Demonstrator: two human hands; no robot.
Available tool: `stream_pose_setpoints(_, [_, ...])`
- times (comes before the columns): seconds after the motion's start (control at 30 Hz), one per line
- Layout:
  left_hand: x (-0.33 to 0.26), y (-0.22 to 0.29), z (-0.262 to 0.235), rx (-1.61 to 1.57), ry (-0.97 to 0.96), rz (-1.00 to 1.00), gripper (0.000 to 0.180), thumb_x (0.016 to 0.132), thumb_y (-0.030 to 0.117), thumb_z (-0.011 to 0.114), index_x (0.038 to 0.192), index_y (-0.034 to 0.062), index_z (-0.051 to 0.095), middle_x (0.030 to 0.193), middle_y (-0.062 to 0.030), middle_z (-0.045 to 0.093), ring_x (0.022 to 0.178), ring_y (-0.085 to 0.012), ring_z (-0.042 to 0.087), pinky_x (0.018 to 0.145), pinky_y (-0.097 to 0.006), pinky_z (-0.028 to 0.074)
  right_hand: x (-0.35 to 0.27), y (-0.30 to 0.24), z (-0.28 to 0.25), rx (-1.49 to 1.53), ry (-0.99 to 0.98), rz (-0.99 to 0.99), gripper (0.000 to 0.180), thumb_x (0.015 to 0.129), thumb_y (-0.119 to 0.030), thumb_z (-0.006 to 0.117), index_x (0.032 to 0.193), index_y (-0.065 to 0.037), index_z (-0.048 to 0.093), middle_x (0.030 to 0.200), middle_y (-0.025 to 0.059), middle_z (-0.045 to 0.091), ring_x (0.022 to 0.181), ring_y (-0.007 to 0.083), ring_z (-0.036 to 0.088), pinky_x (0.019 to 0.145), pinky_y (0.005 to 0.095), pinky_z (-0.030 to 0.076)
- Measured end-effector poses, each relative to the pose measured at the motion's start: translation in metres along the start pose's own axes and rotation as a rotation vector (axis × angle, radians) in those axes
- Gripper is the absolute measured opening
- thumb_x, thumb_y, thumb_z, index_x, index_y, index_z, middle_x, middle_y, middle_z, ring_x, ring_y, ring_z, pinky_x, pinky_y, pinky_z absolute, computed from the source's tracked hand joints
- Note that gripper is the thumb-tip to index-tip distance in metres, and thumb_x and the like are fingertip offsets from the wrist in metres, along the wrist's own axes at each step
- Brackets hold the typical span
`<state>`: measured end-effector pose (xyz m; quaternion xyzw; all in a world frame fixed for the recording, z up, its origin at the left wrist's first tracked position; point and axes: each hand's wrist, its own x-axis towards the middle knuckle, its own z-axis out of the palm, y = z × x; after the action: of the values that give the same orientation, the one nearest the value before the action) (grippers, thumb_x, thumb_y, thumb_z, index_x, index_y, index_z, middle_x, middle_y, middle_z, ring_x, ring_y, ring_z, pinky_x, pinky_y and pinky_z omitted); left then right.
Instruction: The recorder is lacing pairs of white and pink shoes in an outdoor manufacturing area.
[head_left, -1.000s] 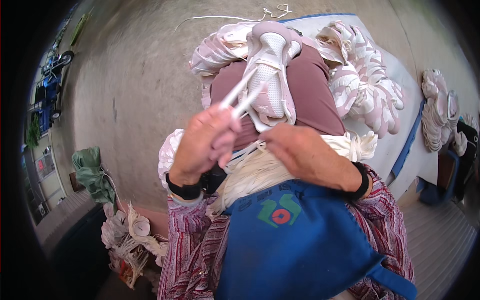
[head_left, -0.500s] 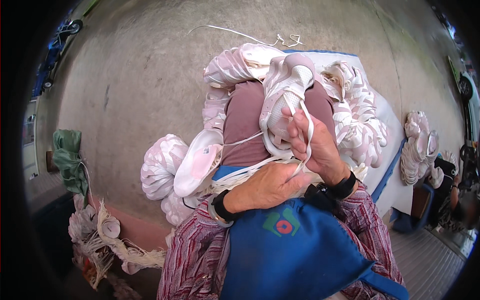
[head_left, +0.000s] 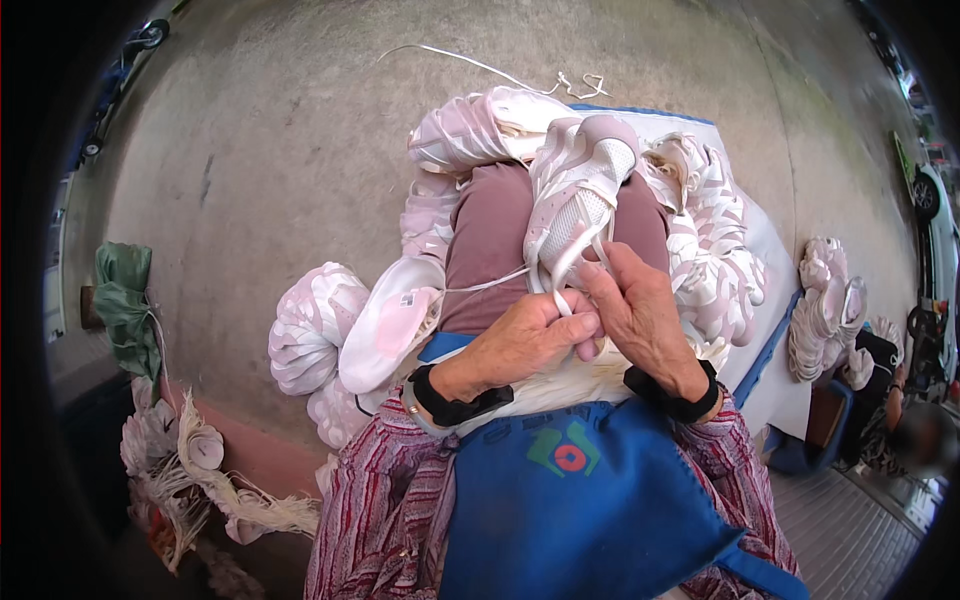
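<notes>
A white and pale pink shoe upper [head_left: 575, 215] lies across my lap, its toe pointing away from me. At its near end, a white lace [head_left: 560, 300] runs down into the fingers of my left hand [head_left: 525, 345], which are pinched together. My right hand [head_left: 645, 320] is right beside it, fingers bent and closed on the lace near the upper's opening; the fingertips partly overlap. Below both hands, a bunch of cream laces [head_left: 540, 390] rests on my lap over a blue apron [head_left: 590, 500].
Stacked shoe uppers [head_left: 320, 315] stand left of my legs, with more uppers [head_left: 720, 245] to the right on a white sheet [head_left: 775, 265]. One loose lace [head_left: 480, 68] lies on the concrete floor [head_left: 270, 180] ahead. A green bag [head_left: 125, 305] is far left; another person [head_left: 890, 415] sits at right.
My right hand has come down and closer to my left hand. The lace loop that was raised over the upper is now lower, and my left hand has moved slightly up toward the upper.
</notes>
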<state>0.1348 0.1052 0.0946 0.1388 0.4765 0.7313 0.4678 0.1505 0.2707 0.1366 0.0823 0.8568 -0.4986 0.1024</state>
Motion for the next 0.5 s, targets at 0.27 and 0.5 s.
stream_pose_setpoints(0.27, [-0.047, 0.029, -0.076, -0.372, 0.425, 0.252, 0.021, 0.093, 0.018, 0.048, 0.081, 0.0026, 0.055, 0.061, 0.0011, 0.042, 0.049, -0.0074, 0.036, 0.054, -0.026, 0.042, 0.003, 0.021, -0.037, 0.691, -0.143, 0.301, 0.02, 0.097, -0.02, 0.05, 0.093, -0.004, 0.061, 0.063, -0.0076, 0.047, 0.052, -0.002, 0.038, 0.046, 0.0156, 0.031])
stream_pose_setpoints(0.5, [-0.102, 0.067, -0.177, -0.617, 0.378, 0.745, 0.017, 0.094, 0.019, 0.055, 0.09, 0.0043, 0.06, 0.077, -0.0028, 0.049, 0.075, -0.0159, 0.049, 0.089, -0.039, 0.041, 0.007, 0.06, -0.072, 0.458, -0.138, 0.47, 0.025, 0.096, -0.025, 0.051, 0.083, -0.007, 0.062, 0.054, -0.011, 0.036, 0.041, -0.0007, 0.025, 0.037, 0.0188, 0.016])
